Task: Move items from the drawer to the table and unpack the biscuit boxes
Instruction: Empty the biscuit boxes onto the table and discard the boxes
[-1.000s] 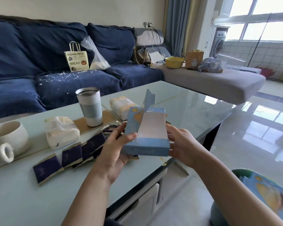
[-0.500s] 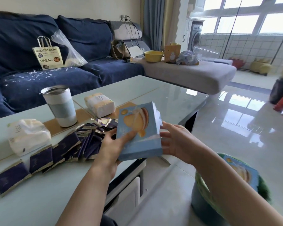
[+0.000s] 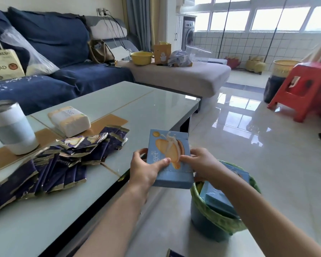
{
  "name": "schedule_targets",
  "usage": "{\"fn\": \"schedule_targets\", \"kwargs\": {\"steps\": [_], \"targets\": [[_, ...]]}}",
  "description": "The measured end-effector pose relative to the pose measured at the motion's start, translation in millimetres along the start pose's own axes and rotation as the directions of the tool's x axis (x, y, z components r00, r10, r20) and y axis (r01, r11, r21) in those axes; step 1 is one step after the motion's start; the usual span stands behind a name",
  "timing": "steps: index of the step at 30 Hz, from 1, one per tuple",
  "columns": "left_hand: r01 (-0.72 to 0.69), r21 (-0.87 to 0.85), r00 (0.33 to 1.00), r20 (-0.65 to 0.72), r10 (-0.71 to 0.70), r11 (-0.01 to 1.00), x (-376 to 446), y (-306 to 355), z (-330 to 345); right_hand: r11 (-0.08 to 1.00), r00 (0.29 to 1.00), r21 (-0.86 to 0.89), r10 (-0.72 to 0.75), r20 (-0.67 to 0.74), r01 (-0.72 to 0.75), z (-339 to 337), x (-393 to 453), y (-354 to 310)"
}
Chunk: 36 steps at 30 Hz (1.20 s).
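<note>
A light blue biscuit box (image 3: 170, 156) with a sandwich-biscuit picture faces me, held off the table's right edge. My left hand (image 3: 146, 168) grips its left side with the thumb on the front. On the right side, my right hand (image 3: 202, 164) pinches the box. Several dark purple biscuit packets (image 3: 63, 160) lie in a heap on the glass table (image 3: 137, 108). Just below and right of the box stands a blue bin (image 3: 208, 223) with a green liner, and another blue box (image 3: 220, 197) lies inside it.
A white tumbler (image 3: 11, 130) and a tissue pack (image 3: 69, 120) stand on the table behind the packets. Behind the table runs a blue sofa (image 3: 63, 52) with bags on it. A red stool (image 3: 304, 89) stands on the tiled floor at right.
The box has turned its printed front toward me and travelled right and down, off the table edge toward the bin. My view has swung to the right.
</note>
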<state>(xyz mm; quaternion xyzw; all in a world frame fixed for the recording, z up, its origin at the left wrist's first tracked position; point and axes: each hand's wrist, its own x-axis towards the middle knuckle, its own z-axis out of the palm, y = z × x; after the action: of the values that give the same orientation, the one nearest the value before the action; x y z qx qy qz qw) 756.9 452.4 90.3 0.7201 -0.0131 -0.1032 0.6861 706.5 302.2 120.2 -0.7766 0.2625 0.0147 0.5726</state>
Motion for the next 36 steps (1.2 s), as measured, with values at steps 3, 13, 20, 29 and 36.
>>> {"fn": "schedule_targets", "kwargs": {"steps": [3, 13, 20, 29, 36], "targets": [[0.026, 0.023, 0.993, 0.112, -0.028, 0.999, -2, -12, 30, 0.994, 0.994, -0.016, 0.112, -0.002, -0.112, -31, 4, 21], [0.291, 0.091, 0.906, 0.293, -0.305, 0.952, 7, -72, 125, 0.952, 0.951, 0.030, 0.306, -0.031, -0.305, -114, 21, 86], [0.191, 0.247, 0.906, 0.328, -0.267, 0.950, 23, -82, 180, 0.926, 0.916, 0.131, 0.371, -0.152, -0.354, -137, 40, 113], [0.023, 0.546, 0.921, 0.313, -0.230, 0.838, 39, -94, 209, 0.929, 0.883, 0.002, 0.354, -0.307, -0.371, -143, 62, 150], [-0.096, 0.601, 0.909, 0.378, -0.176, 0.794, 38, -93, 198, 0.852, 0.877, -0.367, 0.194, -0.440, -0.373, -143, 63, 150]]}}
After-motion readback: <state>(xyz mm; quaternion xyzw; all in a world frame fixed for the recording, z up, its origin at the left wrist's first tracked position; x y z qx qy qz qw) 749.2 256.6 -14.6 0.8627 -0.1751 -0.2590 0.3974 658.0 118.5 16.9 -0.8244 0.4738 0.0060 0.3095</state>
